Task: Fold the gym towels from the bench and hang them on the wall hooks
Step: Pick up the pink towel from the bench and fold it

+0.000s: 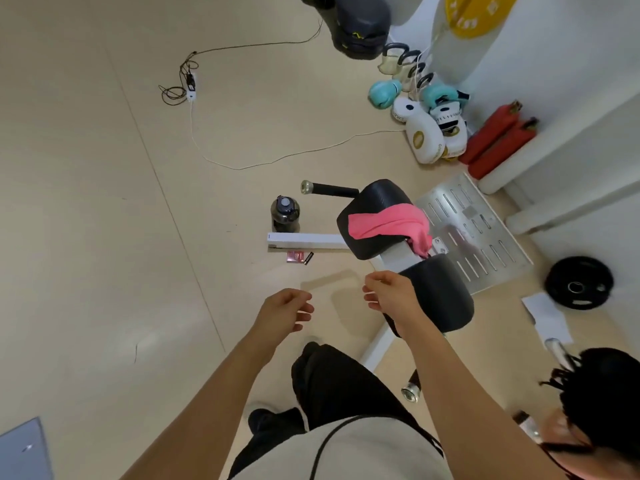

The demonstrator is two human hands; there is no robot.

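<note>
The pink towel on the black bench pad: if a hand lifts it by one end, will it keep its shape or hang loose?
The pink towel will probably hang loose: it already drapes in folds over the bench pad, one end drooping off the edge. It looks thin, so likely light. It seems bunched, so it may need shaking out first.

Beige tee w/ a thin black cord across it, black trousers, bare forearms, dark shoe.
</note>
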